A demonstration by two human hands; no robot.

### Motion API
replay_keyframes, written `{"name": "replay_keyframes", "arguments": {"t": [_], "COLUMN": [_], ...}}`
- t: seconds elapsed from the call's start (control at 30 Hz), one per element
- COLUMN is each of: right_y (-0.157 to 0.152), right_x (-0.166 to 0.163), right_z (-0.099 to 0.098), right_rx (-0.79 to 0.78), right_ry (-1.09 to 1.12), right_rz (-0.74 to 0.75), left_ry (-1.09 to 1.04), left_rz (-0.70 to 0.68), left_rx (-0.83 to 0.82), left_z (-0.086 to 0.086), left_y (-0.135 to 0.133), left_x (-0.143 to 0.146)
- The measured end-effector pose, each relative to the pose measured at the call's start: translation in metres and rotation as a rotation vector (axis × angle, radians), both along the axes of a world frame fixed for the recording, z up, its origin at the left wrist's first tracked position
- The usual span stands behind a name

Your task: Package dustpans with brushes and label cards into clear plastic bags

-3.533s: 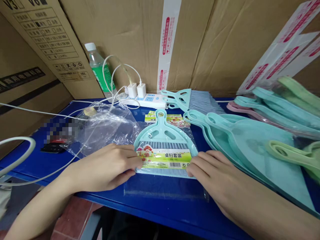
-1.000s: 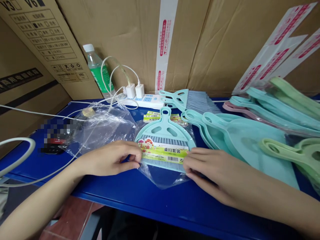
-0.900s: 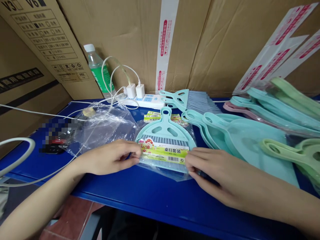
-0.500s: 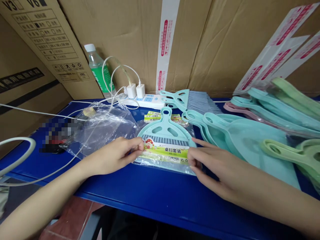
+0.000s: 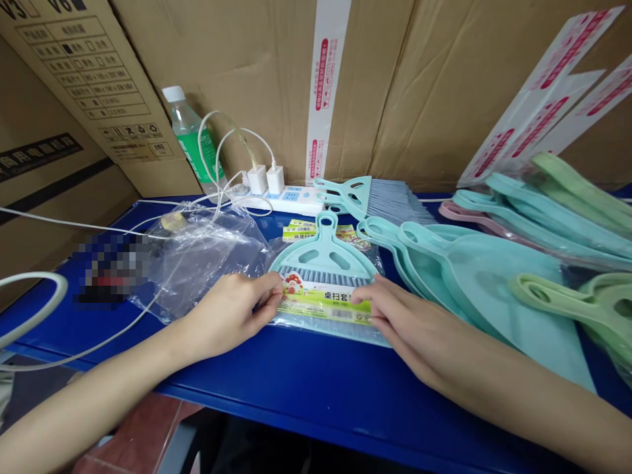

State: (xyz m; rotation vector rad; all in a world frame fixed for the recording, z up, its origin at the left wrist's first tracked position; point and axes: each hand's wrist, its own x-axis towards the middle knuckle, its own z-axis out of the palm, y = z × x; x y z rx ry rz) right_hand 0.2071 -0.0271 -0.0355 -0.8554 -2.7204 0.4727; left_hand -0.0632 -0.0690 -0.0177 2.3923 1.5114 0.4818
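A teal mini dustpan-and-brush set (image 5: 323, 260) lies flat in a clear plastic bag on the blue table (image 5: 306, 388); a green-yellow label card (image 5: 323, 304) runs across its lower part. My left hand (image 5: 232, 313) pinches the bag's left edge beside the label, fingers closed. My right hand (image 5: 395, 319) rests on the set's right side with fingers pressed flat on the bag and label.
Stacked teal dustpans (image 5: 474, 276), green ones (image 5: 582, 303) and loose brushes (image 5: 375, 194) fill the right. Crumpled clear bags (image 5: 202, 253) lie to the left. A power strip (image 5: 281, 195), white cables, a water bottle (image 5: 192, 141) and spare label cards (image 5: 301, 229) sit against cardboard boxes.
The loose bag flap below the set has been folded under and flattened. My right hand moved up onto the label; my left stayed at the left edge.
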Motion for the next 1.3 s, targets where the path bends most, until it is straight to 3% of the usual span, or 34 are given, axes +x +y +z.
{"name": "replay_keyframes", "arguments": {"t": [0.27,0.53,0.7,0.9,1.13,1.3], "right_y": [0.0,0.001,0.001,0.002,0.002,-0.001], "right_x": [-0.009,-0.009,-0.009,-0.008,-0.01,-0.011], "right_z": [0.002,-0.006,-0.005,-0.007,-0.007,-0.009], "right_rx": [0.107,0.244,0.283,0.302,0.359,0.421], "right_ry": [0.069,0.069,0.037,0.048,0.046,0.038], "right_rz": [0.042,0.019,0.029,0.025,0.008,-0.029], "left_ry": [0.137,0.354,0.384,0.347,0.452,0.345], "left_rz": [0.09,0.092,0.07,0.14,0.224,0.219], "left_rx": [0.15,0.326,0.409,0.267,0.025,-0.031], "left_z": [-0.009,-0.013,-0.011,-0.014,-0.011,-0.005], "left_y": [-0.002,-0.002,0.0,0.003,0.008,0.005], "left_x": [0.002,0.004,0.004,0.003,0.008,0.007]}}
